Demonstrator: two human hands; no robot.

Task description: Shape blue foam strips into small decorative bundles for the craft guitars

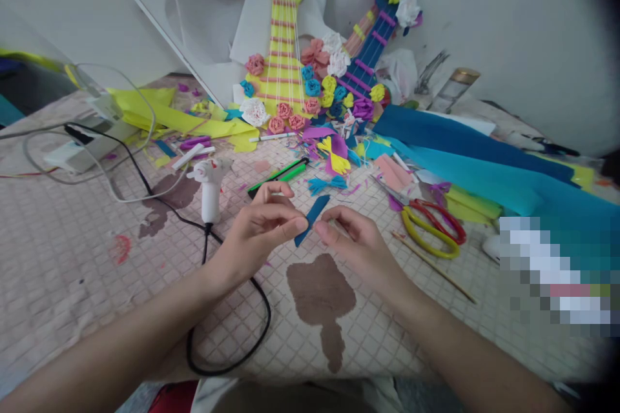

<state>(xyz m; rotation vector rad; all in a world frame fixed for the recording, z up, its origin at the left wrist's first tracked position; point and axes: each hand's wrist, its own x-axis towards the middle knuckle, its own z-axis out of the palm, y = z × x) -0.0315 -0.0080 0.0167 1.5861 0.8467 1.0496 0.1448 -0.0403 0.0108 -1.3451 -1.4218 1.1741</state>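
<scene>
Between the thumb and fingers of my left hand is a short, narrow strip of dark blue crepe paper, slanting up to the right. My right hand is at the strip's right edge, its thumb and forefinger pinched close together against it. Just beyond the hands lies a fringed light blue paper piece. A yellow paper bow and a green-and-black cutter are farther back. To the left, a white glue gun stands with its black cord running down toward me.
Scissors and a thin wooden stick lie at the right, near blue crepe paper. Two paper guitars with flowers, one yellow and one blue, lean at the back. A power strip with cables is at left.
</scene>
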